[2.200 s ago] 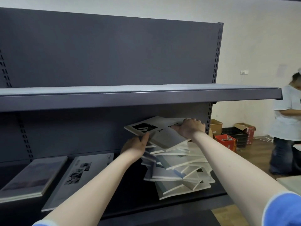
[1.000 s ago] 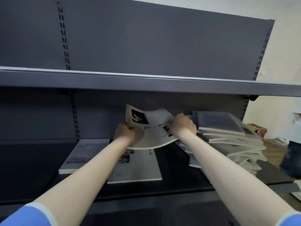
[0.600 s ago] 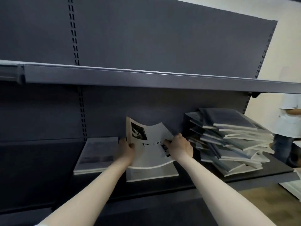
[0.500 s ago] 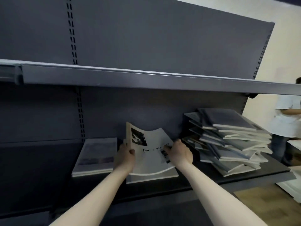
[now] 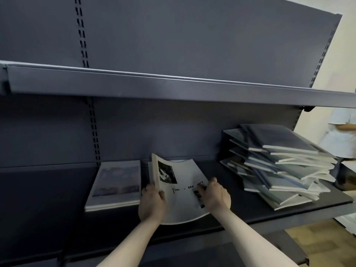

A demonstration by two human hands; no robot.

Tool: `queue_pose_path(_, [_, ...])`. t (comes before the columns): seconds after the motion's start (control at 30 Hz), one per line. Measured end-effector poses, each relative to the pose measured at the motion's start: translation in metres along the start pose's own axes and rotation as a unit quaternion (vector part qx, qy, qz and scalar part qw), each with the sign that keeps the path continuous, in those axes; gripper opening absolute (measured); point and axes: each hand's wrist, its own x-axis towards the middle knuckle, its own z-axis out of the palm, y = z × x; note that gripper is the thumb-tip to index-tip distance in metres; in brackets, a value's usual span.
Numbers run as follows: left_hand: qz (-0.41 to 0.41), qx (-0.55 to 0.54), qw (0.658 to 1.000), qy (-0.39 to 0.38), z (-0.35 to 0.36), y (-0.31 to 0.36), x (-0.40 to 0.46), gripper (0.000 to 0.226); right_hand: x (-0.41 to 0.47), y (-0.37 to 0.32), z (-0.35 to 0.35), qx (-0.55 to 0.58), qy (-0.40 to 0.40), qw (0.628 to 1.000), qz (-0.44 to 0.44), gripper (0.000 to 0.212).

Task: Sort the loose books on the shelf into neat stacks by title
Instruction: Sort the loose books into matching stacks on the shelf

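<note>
A white book (image 5: 181, 191) with a black photo and dark title lettering on its cover is bent between both hands, low over the dark shelf (image 5: 57, 199). My left hand (image 5: 152, 204) grips its left edge and my right hand (image 5: 216, 195) grips its right side. The copy beneath it is almost wholly hidden. Just to the left lies a flat stack of grey-covered books (image 5: 116, 185). At the right a messy pile of several loose books (image 5: 279, 164) leans unevenly, dark covers on top.
An upper shelf (image 5: 173, 87) overhangs the working shelf, limiting headroom. A slotted upright (image 5: 93, 132) runs down the back panel. A person in a white top (image 5: 342, 135) stands beyond the shelf's right end. Wooden floor (image 5: 317, 241) shows at lower right.
Both hands carried the white book from the top of the loose pile leftward and have lowered it onto the middle of the shelf, beside the grey-covered stack.
</note>
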Motion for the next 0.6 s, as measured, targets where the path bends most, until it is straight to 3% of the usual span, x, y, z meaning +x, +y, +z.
queue_pose_path(0.47, [-0.016, 0.083, 0.995, 0.048, 0.027, 0.0, 0.012, 0.035, 0.021, 0.01, 0.027, -0.047, 0.007, 0.999, -0.016, 0.054])
queue_pose_path(0.6, [0.048, 0.167, 0.983, 0.056, 0.035, -0.003, 0.015, 0.035, 0.025, 0.01, 0.03, -0.056, 0.004, 0.998, -0.028, 0.053])
